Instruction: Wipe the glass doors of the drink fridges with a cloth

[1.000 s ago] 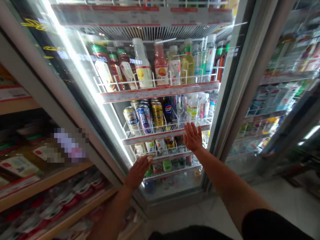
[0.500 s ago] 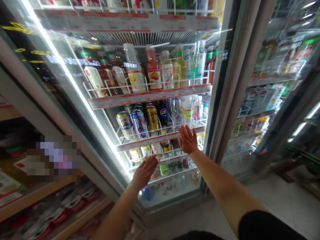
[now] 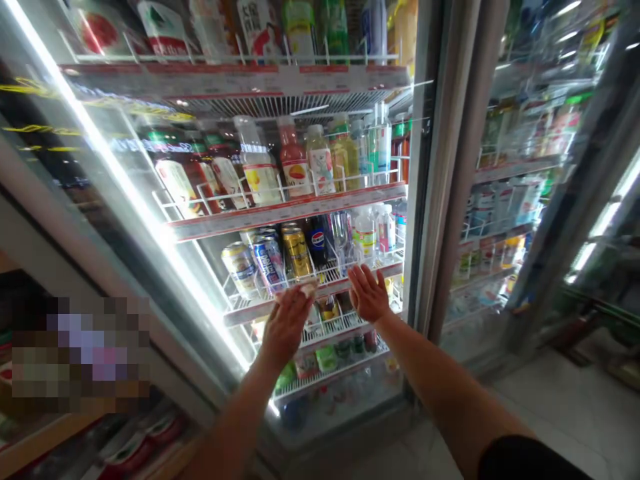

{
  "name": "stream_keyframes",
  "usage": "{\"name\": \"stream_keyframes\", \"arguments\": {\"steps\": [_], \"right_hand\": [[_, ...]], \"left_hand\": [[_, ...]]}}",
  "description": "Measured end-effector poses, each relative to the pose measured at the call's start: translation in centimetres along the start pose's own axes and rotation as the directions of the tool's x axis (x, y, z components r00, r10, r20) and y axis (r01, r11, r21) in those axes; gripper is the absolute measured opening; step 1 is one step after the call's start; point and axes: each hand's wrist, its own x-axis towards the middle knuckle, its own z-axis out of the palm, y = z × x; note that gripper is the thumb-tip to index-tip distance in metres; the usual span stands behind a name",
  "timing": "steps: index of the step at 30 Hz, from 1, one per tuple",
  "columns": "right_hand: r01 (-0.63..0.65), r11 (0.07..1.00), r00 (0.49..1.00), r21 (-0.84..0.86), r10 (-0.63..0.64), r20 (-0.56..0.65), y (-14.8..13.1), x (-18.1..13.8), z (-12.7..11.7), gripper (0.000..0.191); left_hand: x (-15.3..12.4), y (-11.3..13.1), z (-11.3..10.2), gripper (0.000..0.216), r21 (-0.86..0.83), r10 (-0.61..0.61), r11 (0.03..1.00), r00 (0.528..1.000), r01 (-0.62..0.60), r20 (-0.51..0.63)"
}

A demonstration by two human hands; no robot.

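Note:
My left hand (image 3: 289,321) is in front of a lit drinks fridge, back of the hand toward me, fingers closed over a pale crumpled cloth (image 3: 309,289). Only an edge of the cloth shows at the fingertips, so its full shape is hidden. My right hand (image 3: 369,293) is to the right with fingers stretched and slightly apart, holding nothing. Its palm faces the glass door (image 3: 320,417) and seems to lie on it. Behind the hands are a blue can (image 3: 269,260), a gold can (image 3: 299,252) and a dark Pepsi bottle (image 3: 317,241).
Bottles, among them a red-drink bottle (image 3: 294,160), line the wire shelves behind the glass. A metal door frame (image 3: 453,167) runs along the right, with another glass-fronted fridge (image 3: 500,207) beyond. At lower left is a wooden shelf (image 3: 50,433) with packaged goods.
My left hand has moved up the glass with the cloth. My right hand stays spread, slightly further left in view. The view has tilted up, showing more of the top shelf.

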Motion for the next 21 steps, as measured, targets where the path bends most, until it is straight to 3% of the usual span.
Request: {"name": "stream_keyframes", "arguments": {"steps": [4,6,8,11,15,17,19,21], "right_hand": [[-0.009,0.999,1.0,0.032,0.009,-0.009,-0.1,0.2,-0.1,0.05],[-0.009,0.999,1.0,0.033,0.01,-0.011,-0.2,0.2,-0.1,0.051],[-0.011,1.0,1.0,0.012,0.011,-0.007,-0.2,0.2,-0.1,0.049],[-0.014,1.0,1.0,-0.006,0.014,-0.008,-0.3,0.3,-0.2,0.049],[-0.023,0.999,0.999,0.03,0.024,-0.037,-0.4,0.3,-0.1,0.058],[-0.027,0.999,0.999,0.042,0.028,-0.037,-0.4,0.3,-0.1,0.063],[-0.027,0.999,0.999,0.047,0.029,-0.032,-0.4,0.3,-0.1,0.067],[-0.025,0.998,0.999,0.049,0.027,-0.033,-0.4,0.4,-0.2,0.069]], "left_hand": [[4.6,-2.5,-1.3,0.075,0.041,-0.181,0.981,0.966,0.191,-0.183],[4.9,-1.8,-1.1,0.076,0.013,-0.146,0.989,0.977,0.15,-0.156],[4.8,-1.1,-0.8,0.075,-0.014,-0.017,1.0,0.996,0.016,-0.086],[6.4,-2.0,-1.6,0.067,-0.002,0.12,0.993,0.992,-0.12,-0.026],[11.2,-5.8,-4.1,0.052,0.102,-0.035,0.993,0.981,0.055,-0.191],[12.4,-6.2,-4.3,0.048,0.104,-0.121,0.982,0.953,0.156,-0.278],[12.2,-5.3,-3.6,0.05,0.074,-0.102,0.989,0.96,0.126,-0.262],[11.5,-4.0,-2.7,0.055,0.034,0.017,0.999,0.986,-0.011,-0.168]]}}
